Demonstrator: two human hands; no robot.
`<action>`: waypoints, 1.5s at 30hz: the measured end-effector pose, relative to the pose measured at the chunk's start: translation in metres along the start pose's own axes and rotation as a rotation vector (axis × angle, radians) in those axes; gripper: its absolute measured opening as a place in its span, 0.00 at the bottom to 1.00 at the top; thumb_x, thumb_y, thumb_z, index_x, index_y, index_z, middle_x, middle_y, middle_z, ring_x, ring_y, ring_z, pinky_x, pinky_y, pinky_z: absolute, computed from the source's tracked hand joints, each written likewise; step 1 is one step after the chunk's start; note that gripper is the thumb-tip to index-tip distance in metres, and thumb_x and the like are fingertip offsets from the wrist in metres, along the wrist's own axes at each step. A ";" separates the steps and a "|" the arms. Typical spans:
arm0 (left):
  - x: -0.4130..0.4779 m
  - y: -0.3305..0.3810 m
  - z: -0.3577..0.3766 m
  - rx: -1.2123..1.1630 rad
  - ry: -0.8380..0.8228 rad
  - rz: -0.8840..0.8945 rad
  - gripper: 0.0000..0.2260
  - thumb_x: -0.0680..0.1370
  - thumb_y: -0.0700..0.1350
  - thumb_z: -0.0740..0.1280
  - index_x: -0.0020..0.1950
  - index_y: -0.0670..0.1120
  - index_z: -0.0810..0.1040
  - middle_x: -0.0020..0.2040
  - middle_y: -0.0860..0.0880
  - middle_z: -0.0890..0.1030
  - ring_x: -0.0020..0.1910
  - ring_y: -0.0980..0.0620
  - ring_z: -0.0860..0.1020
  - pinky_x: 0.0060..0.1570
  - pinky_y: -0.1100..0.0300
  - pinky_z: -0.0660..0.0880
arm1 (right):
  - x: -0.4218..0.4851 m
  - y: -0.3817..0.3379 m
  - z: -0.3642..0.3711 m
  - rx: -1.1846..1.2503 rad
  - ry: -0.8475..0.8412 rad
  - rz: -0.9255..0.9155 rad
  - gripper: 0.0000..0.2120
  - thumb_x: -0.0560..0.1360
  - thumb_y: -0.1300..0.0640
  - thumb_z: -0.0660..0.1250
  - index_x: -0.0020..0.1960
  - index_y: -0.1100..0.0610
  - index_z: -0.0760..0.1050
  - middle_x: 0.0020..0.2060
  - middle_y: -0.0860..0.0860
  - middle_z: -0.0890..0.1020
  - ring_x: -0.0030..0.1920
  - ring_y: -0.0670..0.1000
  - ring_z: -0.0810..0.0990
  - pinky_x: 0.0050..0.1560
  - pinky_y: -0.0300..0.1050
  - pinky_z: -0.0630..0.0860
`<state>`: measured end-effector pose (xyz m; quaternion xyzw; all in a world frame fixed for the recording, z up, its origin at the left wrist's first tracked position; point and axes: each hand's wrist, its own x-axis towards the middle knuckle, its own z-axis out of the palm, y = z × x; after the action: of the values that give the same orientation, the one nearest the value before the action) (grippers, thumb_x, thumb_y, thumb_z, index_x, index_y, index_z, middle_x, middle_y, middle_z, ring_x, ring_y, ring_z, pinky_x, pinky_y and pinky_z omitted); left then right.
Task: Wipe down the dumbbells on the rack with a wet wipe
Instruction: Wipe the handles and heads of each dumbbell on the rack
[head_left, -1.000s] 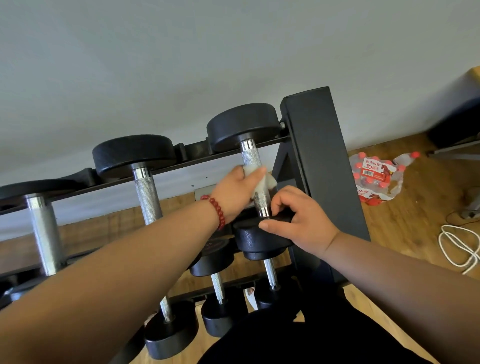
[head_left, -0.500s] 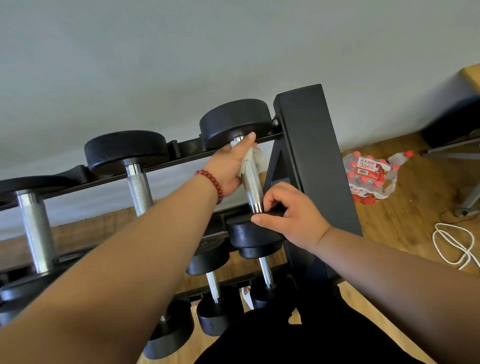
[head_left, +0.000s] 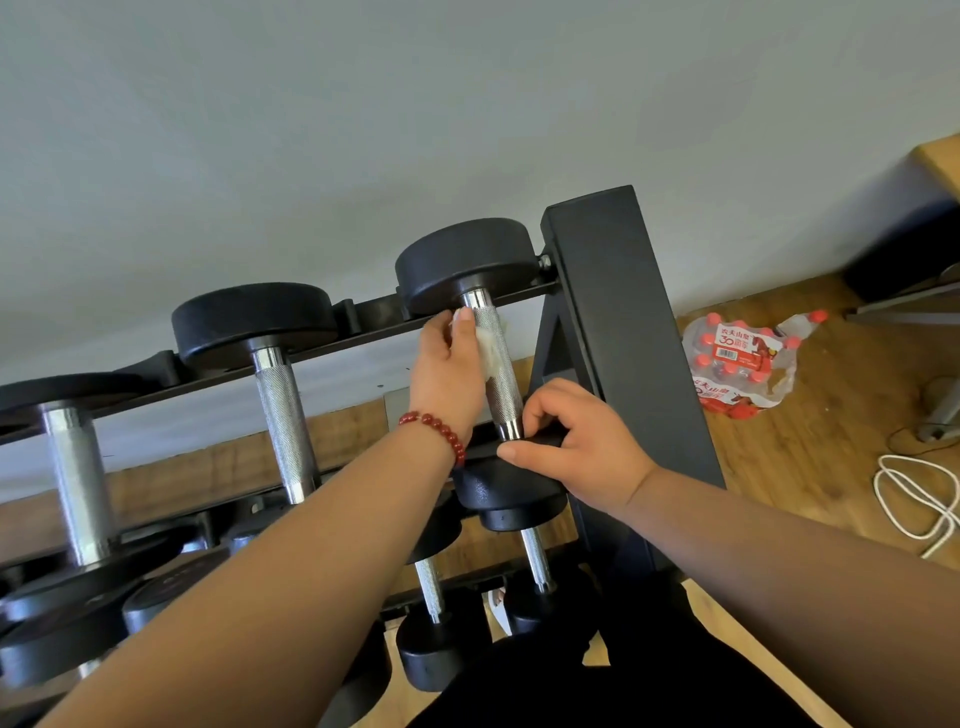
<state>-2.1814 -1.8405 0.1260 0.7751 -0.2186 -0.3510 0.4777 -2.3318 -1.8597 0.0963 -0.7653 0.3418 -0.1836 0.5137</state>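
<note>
left hand (head_left: 449, 369): grip closed on wet wipe (head_left: 487, 345), soft, limp, pressed to knurled handle. dumbbell (head_left: 503, 388): rightmost on top tier of rack (head_left: 613, 312); judged heavy, rigid, knurling grippy; best steadied at head. right hand (head_left: 576, 441): grip curled over its near head.

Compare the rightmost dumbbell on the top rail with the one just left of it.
The rightmost dumbbell has the left hand holding a wet wipe against its handle; the neighbour has a bare handle. The right hand grips the rightmost dumbbell's near head; the neighbour's near head is hidden behind the left forearm. Both have black round heads and knurled metal handles.
</note>
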 end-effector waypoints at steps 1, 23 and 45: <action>0.002 0.003 0.003 0.035 -0.019 -0.025 0.19 0.83 0.57 0.53 0.64 0.45 0.71 0.47 0.54 0.76 0.46 0.58 0.75 0.39 0.66 0.68 | 0.000 0.000 0.000 -0.002 0.001 -0.001 0.24 0.63 0.34 0.68 0.40 0.56 0.74 0.41 0.49 0.75 0.43 0.47 0.74 0.45 0.40 0.74; -0.016 -0.001 -0.013 0.410 -0.231 0.182 0.23 0.84 0.48 0.52 0.79 0.48 0.52 0.70 0.43 0.71 0.52 0.56 0.75 0.39 0.75 0.71 | 0.001 0.002 0.000 0.000 0.021 -0.017 0.23 0.64 0.36 0.69 0.40 0.57 0.75 0.39 0.49 0.75 0.41 0.47 0.74 0.44 0.41 0.73; -0.041 -0.002 -0.040 0.633 -0.597 0.014 0.20 0.84 0.53 0.53 0.74 0.47 0.62 0.64 0.46 0.75 0.55 0.53 0.73 0.50 0.64 0.66 | -0.005 0.007 -0.001 0.024 0.061 -0.051 0.23 0.64 0.38 0.69 0.40 0.57 0.71 0.39 0.48 0.72 0.40 0.42 0.71 0.42 0.30 0.68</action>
<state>-2.1777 -1.7883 0.1494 0.7462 -0.4492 -0.4724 0.1348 -2.3383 -1.8584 0.0911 -0.7614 0.3356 -0.2239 0.5075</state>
